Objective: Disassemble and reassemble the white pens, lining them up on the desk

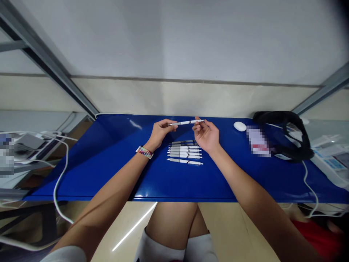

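Note:
Between my two hands a white pen [187,123] with a grey grip is held nearly level above the blue table. The fingers of my left hand [162,133] pinch its tip end, and a colourful woven band circles that wrist. At the other end, my right hand [207,135] has its thumb and fingers closed around the pen's clicker end, palm turned partly up. Below the held pen lies a row of several similar white pens [188,161], side by side with tips to the left. Darker pens [182,143] lie at the far end of this row.
A white oval object [240,126] lies right of my hands, beside a blurred-out packet [257,142] and a black strap-like headset [286,116]. White cables [64,171] hang at the left edge of the blue table [103,160]. A wall stands behind.

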A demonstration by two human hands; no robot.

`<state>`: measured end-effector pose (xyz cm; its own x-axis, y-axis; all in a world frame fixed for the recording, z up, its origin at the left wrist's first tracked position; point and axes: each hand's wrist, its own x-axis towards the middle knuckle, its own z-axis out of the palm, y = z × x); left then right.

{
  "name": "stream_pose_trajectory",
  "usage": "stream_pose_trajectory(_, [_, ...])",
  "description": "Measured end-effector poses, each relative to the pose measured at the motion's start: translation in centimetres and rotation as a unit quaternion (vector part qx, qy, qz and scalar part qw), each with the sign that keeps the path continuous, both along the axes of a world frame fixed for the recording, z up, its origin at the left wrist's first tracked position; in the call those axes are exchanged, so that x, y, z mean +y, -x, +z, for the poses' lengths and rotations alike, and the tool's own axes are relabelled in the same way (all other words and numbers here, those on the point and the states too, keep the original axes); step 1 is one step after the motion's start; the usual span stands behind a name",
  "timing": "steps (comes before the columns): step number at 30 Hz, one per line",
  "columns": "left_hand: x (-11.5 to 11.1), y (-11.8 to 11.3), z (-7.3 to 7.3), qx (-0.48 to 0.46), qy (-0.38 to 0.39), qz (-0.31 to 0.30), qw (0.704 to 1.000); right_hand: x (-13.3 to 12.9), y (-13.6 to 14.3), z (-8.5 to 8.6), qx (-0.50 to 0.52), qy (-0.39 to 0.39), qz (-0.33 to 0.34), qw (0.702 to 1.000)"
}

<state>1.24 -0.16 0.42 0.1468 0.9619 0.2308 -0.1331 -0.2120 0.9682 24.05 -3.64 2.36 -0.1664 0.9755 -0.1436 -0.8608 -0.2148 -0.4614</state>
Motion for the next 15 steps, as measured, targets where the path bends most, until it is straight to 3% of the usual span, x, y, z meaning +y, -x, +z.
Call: stream_pose_trajectory(15, [0.1,0.09,-0.37,0.002,-0.005,-0.007,1.0,-0.22,0.13,0.04,0.02,-0.001,-0.004,1.0])
